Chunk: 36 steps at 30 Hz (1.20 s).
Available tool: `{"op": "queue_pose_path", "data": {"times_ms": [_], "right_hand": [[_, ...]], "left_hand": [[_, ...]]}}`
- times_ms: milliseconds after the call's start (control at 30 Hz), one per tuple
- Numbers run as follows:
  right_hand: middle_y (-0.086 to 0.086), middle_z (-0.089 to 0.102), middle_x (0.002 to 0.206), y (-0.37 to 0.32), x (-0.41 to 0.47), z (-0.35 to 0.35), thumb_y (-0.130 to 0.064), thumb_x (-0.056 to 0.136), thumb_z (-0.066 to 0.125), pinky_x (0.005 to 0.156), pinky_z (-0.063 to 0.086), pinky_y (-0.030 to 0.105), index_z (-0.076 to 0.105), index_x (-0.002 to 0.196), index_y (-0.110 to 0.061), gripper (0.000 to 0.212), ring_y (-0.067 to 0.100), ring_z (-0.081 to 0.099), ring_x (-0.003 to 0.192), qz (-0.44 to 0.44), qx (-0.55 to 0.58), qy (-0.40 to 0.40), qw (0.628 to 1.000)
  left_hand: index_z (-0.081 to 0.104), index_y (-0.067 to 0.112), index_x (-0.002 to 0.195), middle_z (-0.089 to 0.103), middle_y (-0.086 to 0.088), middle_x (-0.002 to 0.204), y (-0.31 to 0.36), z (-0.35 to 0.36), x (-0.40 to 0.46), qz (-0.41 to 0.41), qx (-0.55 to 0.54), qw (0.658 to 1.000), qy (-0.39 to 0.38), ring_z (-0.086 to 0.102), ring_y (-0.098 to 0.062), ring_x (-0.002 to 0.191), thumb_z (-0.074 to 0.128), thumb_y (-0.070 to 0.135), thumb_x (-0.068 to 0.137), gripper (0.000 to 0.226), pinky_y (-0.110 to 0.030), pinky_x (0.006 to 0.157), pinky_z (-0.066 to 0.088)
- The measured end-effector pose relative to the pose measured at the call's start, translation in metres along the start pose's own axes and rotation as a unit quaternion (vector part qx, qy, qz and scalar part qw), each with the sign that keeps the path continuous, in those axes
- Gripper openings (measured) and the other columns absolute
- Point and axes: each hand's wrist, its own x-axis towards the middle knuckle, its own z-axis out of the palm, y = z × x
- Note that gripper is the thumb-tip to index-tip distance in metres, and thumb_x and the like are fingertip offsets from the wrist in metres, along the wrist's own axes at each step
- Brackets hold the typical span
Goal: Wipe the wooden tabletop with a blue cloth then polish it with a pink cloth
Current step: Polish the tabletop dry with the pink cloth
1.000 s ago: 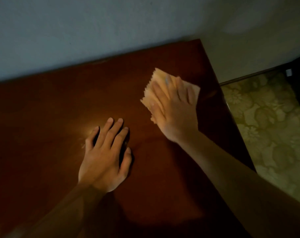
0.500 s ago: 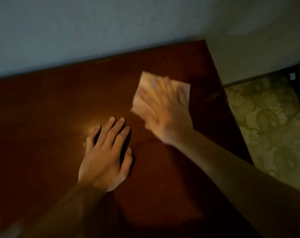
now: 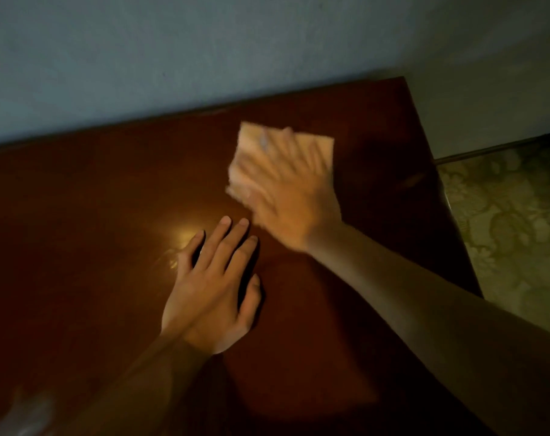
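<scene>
The right hand (image 3: 294, 196), blurred, is pressing with spread flat fingers on the pink cloth (image 3: 251, 143) lying at about one o'clock on the wooden tabletop (image 3: 94, 215), which is probably handling soft, light and easily bunching, while the left hand (image 3: 212, 294) is resting flat and empty.

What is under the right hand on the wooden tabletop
A folded pink cloth lies under the right hand, whose straight fingers press it flat on the wooden tabletop. The hand covers the cloth's middle, and motion blur hides its near edge.
</scene>
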Motion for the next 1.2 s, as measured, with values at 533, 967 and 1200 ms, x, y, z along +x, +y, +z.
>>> {"op": "queue_pose_path", "data": {"times_ms": [533, 967, 1200], "right_hand": [[0.004, 0.028, 0.166, -0.018, -0.001, 0.003, -0.051, 0.107, 0.023, 0.124, 0.011, 0.055, 0.036, 0.156, -0.036, 0.053, 0.034, 0.017, 0.155, -0.072, 0.03, 0.002, 0.997], [0.01, 0.029, 0.165, 0.011, 0.003, -0.003, -0.052, 0.107, 0.032, 0.123, 0.015, 0.055, 0.037, 0.156, -0.033, 0.053, 0.039, 0.021, 0.153, -0.026, 0.012, 0.032, 0.999], [0.012, 0.021, 0.168, 0.085, -0.038, -0.022, -0.06, 0.101, 0.022, 0.122, 0.015, 0.06, 0.032, 0.159, -0.027, 0.067, 0.039, 0.016, 0.154, 0.034, 0.023, -0.035, 0.999]], "left_hand": [[0.051, 0.01, 0.143, 0.038, -0.009, 0.157, 0.0, 0.0, 0.0, -0.001, 0.014, 1.0, -0.019, 0.022, -0.026, 0.151, 0.036, 0.04, 0.097, 0.057, -0.053, 0.119, 0.021], [0.051, 0.011, 0.143, 0.037, -0.008, 0.157, -0.001, 0.0, 0.0, -0.004, 0.007, 1.0, -0.013, 0.023, -0.025, 0.151, 0.034, 0.041, 0.098, 0.057, -0.051, 0.12, 0.018], [0.05, 0.012, 0.144, 0.038, -0.007, 0.158, -0.001, -0.001, 0.001, -0.006, -0.012, 1.0, -0.005, 0.022, -0.024, 0.151, 0.036, 0.042, 0.099, 0.056, -0.05, 0.121, 0.016]]}}
